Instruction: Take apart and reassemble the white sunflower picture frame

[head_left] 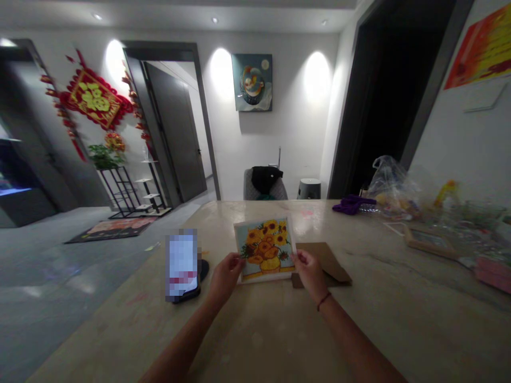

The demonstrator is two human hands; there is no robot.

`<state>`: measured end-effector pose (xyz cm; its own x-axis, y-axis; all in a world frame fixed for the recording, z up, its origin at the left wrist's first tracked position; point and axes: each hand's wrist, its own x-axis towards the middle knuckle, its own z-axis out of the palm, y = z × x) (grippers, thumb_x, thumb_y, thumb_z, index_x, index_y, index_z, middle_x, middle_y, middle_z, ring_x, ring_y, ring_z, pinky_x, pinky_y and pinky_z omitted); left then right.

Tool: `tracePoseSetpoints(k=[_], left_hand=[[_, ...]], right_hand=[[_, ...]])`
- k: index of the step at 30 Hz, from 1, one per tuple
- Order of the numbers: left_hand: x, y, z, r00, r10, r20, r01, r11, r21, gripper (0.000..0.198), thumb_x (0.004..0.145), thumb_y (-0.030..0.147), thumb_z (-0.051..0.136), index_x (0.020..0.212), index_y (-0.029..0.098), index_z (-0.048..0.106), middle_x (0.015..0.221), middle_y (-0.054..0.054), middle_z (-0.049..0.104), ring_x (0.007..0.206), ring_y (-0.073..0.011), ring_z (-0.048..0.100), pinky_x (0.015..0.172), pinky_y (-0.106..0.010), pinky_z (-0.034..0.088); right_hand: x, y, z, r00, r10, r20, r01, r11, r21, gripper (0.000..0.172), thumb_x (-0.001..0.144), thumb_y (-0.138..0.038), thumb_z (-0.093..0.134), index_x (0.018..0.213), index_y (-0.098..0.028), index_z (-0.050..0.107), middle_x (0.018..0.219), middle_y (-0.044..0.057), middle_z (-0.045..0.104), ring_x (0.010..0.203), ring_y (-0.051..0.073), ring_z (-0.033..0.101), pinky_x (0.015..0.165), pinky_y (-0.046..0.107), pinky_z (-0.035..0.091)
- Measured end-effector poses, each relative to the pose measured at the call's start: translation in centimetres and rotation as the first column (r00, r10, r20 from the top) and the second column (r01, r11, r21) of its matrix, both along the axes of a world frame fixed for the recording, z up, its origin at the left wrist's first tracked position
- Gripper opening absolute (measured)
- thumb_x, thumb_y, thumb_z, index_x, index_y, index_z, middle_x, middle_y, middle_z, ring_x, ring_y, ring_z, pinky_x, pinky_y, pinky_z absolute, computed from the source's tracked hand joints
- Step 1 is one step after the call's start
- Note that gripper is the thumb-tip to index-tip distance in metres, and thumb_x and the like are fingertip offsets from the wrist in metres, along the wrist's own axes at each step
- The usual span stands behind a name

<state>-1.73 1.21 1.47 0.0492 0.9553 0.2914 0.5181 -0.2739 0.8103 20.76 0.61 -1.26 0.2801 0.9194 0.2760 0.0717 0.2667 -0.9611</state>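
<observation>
Between my two hands is a sunflower picture with a pale border, showing yellow and orange flowers in a vase on a light blue ground. It is tilted up from the table toward me. My left hand pinches its left edge near the lower corner. On the opposite edge, my right hand grips it between thumb and fingers; a dark red cord circles that wrist. Partly behind my right hand lies a brown envelope-like piece of card or paper. To the left of my left hand, a phone with a blurred-out screen leans on a dark round stand.
The stone-look table reaches to a chair with black cloth on it. Along the right side are a purple cloth, a clear plastic bag, a wooden frame and a pink box.
</observation>
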Motion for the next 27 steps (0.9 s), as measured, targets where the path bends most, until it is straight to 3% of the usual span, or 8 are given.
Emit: tracePoseSetpoints(k=[3, 6, 9, 12, 17, 23, 27], left_hand=[[-0.4, 0.1, -0.2, 0.973, 0.115, -0.198, -0.104, 0.993, 0.063, 0.022, 0.076, 0.031, 0.044, 0.086, 0.018, 0.057, 0.091, -0.005, 0.064, 0.089, -0.0181, 0.059, 0.081, -0.03, 0.043], [-0.7, 0.1, -0.4, 0.861, 0.239, -0.45, -0.21, 0.971, 0.114, 0.031, 0.073, 0.023, 0.046, 0.101, 0.014, 0.055, 0.109, -0.01, 0.058, 0.105, -0.0195, 0.051, 0.093, -0.03, 0.035], [-1.0, 0.1, -0.4, 0.755, 0.194, -0.626, -0.27, 0.963, -0.026, 0.045, 0.072, 0.02, 0.047, 0.116, 0.01, 0.048, 0.112, -0.012, 0.056, 0.106, -0.0199, 0.051, 0.091, -0.028, 0.035], [-1.3, 0.2, -0.4, 0.748, 0.083, -0.659, -0.25, 0.954, -0.163, 0.051, 0.07, 0.019, 0.046, 0.12, 0.01, 0.045, 0.105, -0.01, 0.06, 0.097, -0.0174, 0.056, 0.082, -0.023, 0.039], [-1.6, -0.3, 0.1, 0.739, 0.014, -0.674, -0.21, 0.955, -0.21, 0.054, 0.064, 0.021, 0.049, 0.118, 0.013, 0.047, 0.1, -0.008, 0.063, 0.092, -0.0179, 0.059, 0.072, -0.022, 0.042], [-1.0, -1.5, 1.6, 0.686, -0.026, -0.727, -0.244, 0.933, -0.264, 0.05, 0.069, 0.029, 0.043, 0.117, 0.016, 0.046, 0.096, -0.009, 0.066, 0.093, -0.0216, 0.06, 0.071, -0.027, 0.043], [-0.6, -1.6, 1.7, 0.678, -0.009, -0.735, -0.272, 0.926, -0.262, 0.045, 0.074, 0.04, 0.038, 0.112, 0.019, 0.052, 0.103, -0.011, 0.065, 0.096, -0.0246, 0.059, 0.075, -0.032, 0.043]], right_hand=[[0.3, 0.2, -0.5, 0.998, -0.06, 0.027, 0.059, 0.998, 0.021, 0.039, 0.067, -0.048, 0.055, 0.08, -0.013, 0.065, 0.077, 0.009, 0.069, 0.074, 0.022, 0.062, 0.068, 0.033, 0.048], [0.8, 0.4, -0.8, 0.994, -0.105, -0.041, 0.105, 0.994, 0.004, 0.04, 0.064, -0.048, 0.057, 0.08, -0.012, 0.065, 0.078, 0.009, 0.069, 0.073, 0.023, 0.063, 0.066, 0.033, 0.05], [1.3, 0.6, -1.0, 0.979, -0.164, -0.121, 0.155, 0.985, -0.078, 0.044, 0.059, -0.049, 0.06, 0.08, -0.011, 0.065, 0.076, 0.009, 0.069, 0.069, 0.022, 0.063, 0.058, 0.032, 0.051], [1.6, 0.7, -1.0, 0.966, -0.195, -0.167, 0.17, 0.973, -0.154, 0.047, 0.057, -0.048, 0.059, 0.083, -0.009, 0.064, 0.076, 0.01, 0.068, 0.065, 0.022, 0.062, 0.047, 0.029, 0.049], [1.3, 0.3, -0.5, 0.973, -0.203, -0.11, 0.182, 0.967, -0.178, 0.044, 0.059, -0.045, 0.056, 0.082, -0.009, 0.063, 0.074, 0.01, 0.068, 0.059, 0.02, 0.061, 0.041, 0.026, 0.046], [-0.4, -0.5, -0.1, 1.0, 0.002, -0.006, -0.003, 0.974, -0.229, 0.023, 0.064, -0.032, 0.05, 0.075, -0.014, 0.059, 0.071, 0.008, 0.068, 0.058, 0.02, 0.063, 0.045, 0.026, 0.048], [-1.4, -0.6, -0.6, 0.989, 0.04, 0.141, -0.001, 0.964, -0.267, 0.018, 0.065, -0.02, 0.046, 0.08, -0.015, 0.056, 0.073, 0.007, 0.068, 0.061, 0.018, 0.064, 0.051, 0.025, 0.048]])
